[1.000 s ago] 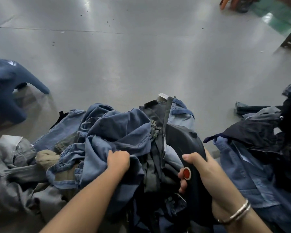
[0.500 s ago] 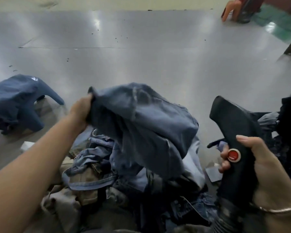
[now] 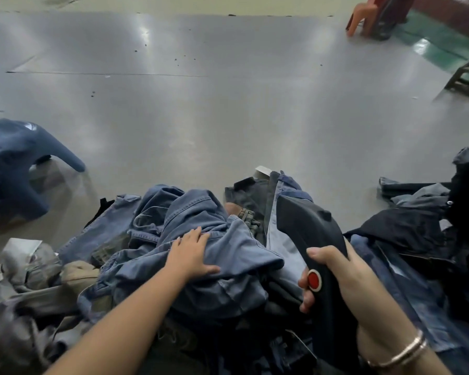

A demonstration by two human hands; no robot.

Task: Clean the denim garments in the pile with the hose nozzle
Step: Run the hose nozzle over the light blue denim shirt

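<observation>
low in the frame, the right hand (image 3: 333,274) grips the black hose nozzle (image 3: 312,231), thumb beside its red button (image 3: 313,279). left of it the left hand (image 3: 191,251) lies spread on the centre denim pile (image 3: 201,239). another garment (image 3: 14,166) lies middle left on the grey floor (image 3: 228,104).

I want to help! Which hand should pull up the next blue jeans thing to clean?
Probably left. The left hand lies flat and free on the blue denim garment, while the right hand already grips the hose nozzle.

Matt, creased denim garments (image 3: 201,239), a smooth matt-black plastic hose nozzle (image 3: 314,239), and a glossy grey floor (image 3: 228,104).
</observation>
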